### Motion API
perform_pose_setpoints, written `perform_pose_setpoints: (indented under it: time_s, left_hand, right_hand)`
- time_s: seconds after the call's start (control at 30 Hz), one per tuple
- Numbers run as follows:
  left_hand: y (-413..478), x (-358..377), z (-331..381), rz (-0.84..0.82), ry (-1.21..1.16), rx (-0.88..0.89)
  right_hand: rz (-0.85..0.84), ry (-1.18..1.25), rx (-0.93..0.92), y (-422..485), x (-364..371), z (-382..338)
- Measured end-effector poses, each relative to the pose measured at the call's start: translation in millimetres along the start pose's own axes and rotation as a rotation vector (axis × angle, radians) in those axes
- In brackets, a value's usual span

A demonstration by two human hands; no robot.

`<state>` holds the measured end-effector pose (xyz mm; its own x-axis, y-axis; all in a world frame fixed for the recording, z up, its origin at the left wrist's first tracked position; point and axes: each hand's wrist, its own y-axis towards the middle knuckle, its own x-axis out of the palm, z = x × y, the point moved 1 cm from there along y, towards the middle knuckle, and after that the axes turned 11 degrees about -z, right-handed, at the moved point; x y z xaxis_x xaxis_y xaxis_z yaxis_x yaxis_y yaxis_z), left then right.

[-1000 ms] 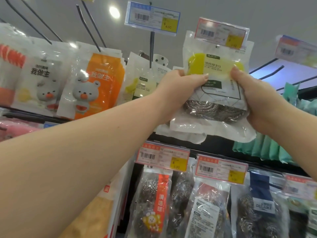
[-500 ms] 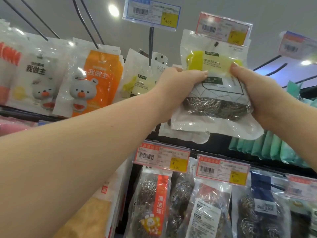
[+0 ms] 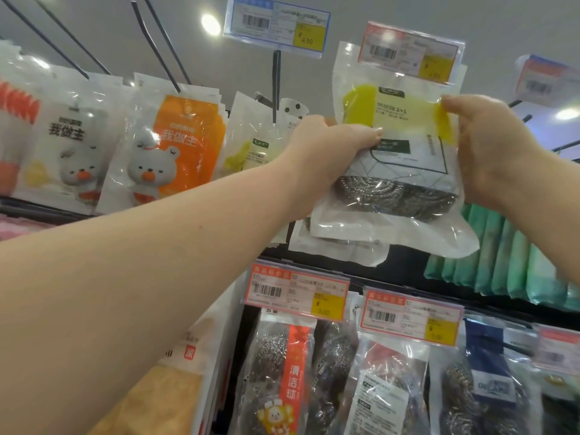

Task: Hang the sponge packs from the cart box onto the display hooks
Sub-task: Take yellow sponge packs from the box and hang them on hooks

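I hold a clear sponge pack [image 3: 405,164], with a yellow sponge on top and a dark steel scourer below, up at the top row of hooks. My left hand [image 3: 326,152] grips its left edge and my right hand [image 3: 489,152] pinches its right edge. The pack's top sits right behind a red price tag [image 3: 411,54]; the hook under the tag is hidden. More packs of the same kind hang behind and below it. The cart box is out of view.
A bare black hook [image 3: 276,86] under a blue price tag [image 3: 276,25] stands just left of the pack. Orange and white bear sponge packs [image 3: 169,152] hang farther left. Steel scourer packs [image 3: 282,372] fill the row below, teal cloths [image 3: 502,262] at right.
Both hands have lifted the pack slightly higher and closer to the red price tag, and my right hand has slid up to the pack's upper right edge.
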<state>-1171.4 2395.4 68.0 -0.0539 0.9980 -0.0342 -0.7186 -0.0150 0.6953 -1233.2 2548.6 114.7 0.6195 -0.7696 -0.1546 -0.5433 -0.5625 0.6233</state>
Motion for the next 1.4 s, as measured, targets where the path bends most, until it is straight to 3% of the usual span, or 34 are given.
perform_pose_setpoints:
  time_s: [0.27,0.5,0.77,1.1,1.4]
  left_hand:
    - [-0.2,-4.3,-8.4,-0.067,-0.051,-0.021]
    - [2.0,-6.1,-8.4,-0.067,-0.017,0.002]
    - [4.9,-4.3,-10.2,-0.056,0.045,0.002]
    - [2.6,-3.5,-3.9,-0.037,-0.022,0.026]
    - [12.6,-9.3,-19.9,-0.053,0.073,-0.088]
  right_hand:
    - [0.159,-0.046,-0.020,14.6,-15.8,-2.0]
    - [0.123,0.093,-0.081,17.2,-19.3,1.6]
    - [0.329,-0.117,-0.035,17.0,-12.3,-3.1]
    - [0.371,-0.121,-0.001,25.8,-12.7,-2.6]
    - [0.364,-0.127,0.049,32.0,-21.5,7.7]
